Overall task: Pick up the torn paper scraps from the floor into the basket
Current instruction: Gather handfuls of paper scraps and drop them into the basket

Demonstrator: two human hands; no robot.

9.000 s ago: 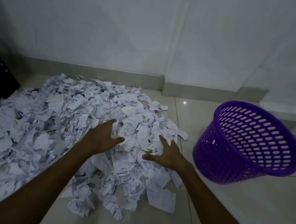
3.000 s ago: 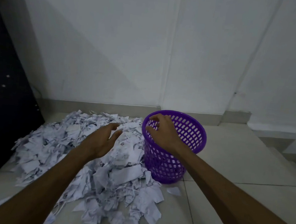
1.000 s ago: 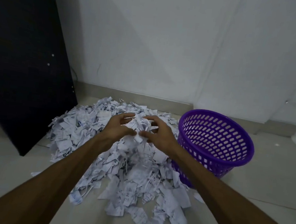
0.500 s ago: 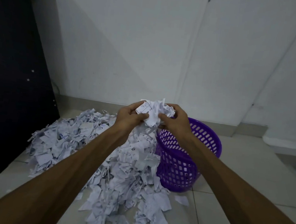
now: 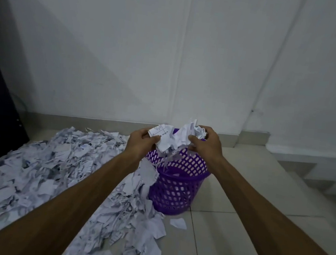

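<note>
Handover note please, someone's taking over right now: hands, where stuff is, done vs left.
Left hand and right hand grip one bunch of scraps between them, above the mouth of the purple basket.
Basket stands upright on the floor at the right edge of the paper pile.
Done: one handful lifted. A few pieces are dropping in.
Left: release this bunch, then clear the large pile and the lone scrap in front of the basket.

— Can we read anything on the paper scraps (image 5: 174, 137)?
— We see dark printed marks and ruled lines on one scrap, but too small to read.
</note>
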